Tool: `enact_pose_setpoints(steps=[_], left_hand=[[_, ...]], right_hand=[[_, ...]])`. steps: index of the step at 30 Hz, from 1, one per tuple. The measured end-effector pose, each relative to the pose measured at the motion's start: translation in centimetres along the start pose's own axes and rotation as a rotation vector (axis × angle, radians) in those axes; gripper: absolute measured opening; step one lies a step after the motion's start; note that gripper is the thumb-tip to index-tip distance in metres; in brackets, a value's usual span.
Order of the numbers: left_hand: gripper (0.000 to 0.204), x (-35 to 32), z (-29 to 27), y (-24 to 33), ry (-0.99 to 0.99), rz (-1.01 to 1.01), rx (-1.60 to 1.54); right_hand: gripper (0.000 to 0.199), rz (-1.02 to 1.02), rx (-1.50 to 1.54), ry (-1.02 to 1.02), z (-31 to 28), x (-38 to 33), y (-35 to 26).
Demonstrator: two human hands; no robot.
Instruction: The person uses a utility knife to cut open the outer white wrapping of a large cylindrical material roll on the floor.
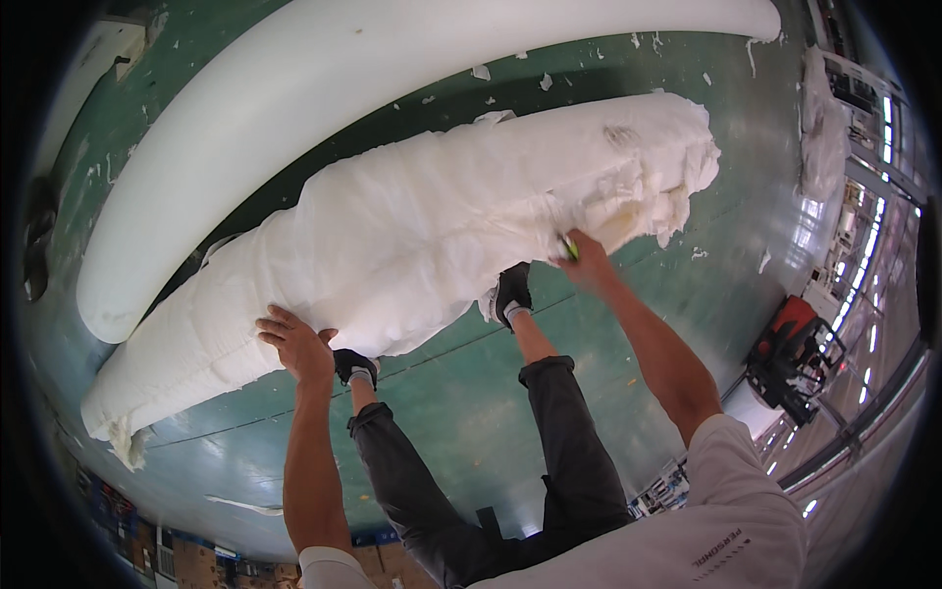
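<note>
A long roll of white fluffy wadding (422, 236) lies across the green floor in front of me. My left hand (294, 344) rests flat on its near side, fingers spread. My right hand (581, 257) is closed on a small yellow-green tool (569, 249) pressed against the roll near its ragged right end (667, 177). My legs in dark trousers and black shoes (512, 293) stand just below the roll.
A second, smooth white roll (294, 108) lies behind the first. White scraps are scattered over the green floor (471, 412). Another heap of white material (822, 128) lies at the far right, and a red and black machine (790, 353) stands at the right.
</note>
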State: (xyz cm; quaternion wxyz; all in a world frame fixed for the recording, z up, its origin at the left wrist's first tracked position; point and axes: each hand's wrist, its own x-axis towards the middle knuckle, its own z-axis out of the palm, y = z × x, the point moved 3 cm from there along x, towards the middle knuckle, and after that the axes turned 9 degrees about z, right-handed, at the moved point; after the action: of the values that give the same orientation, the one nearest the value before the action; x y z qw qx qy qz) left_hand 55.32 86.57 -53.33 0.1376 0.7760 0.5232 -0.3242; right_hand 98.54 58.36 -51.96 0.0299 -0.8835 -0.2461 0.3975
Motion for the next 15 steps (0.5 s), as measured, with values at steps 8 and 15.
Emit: enact_pose_setpoints(steps=[8, 15], left_hand=[[0.125, 0.2, -0.9, 0.5, -0.014, 0.001, -0.046], [0.130, 0.4, -0.4, -0.5, -0.082, -0.023, -0.109]], right_hand=[[0.039, -0.134, 0.033, -0.127, -1.1, -3.7, -2.8], [0.028, -0.134, -0.134, -0.255, -2.9, 0.0, -17.4]])
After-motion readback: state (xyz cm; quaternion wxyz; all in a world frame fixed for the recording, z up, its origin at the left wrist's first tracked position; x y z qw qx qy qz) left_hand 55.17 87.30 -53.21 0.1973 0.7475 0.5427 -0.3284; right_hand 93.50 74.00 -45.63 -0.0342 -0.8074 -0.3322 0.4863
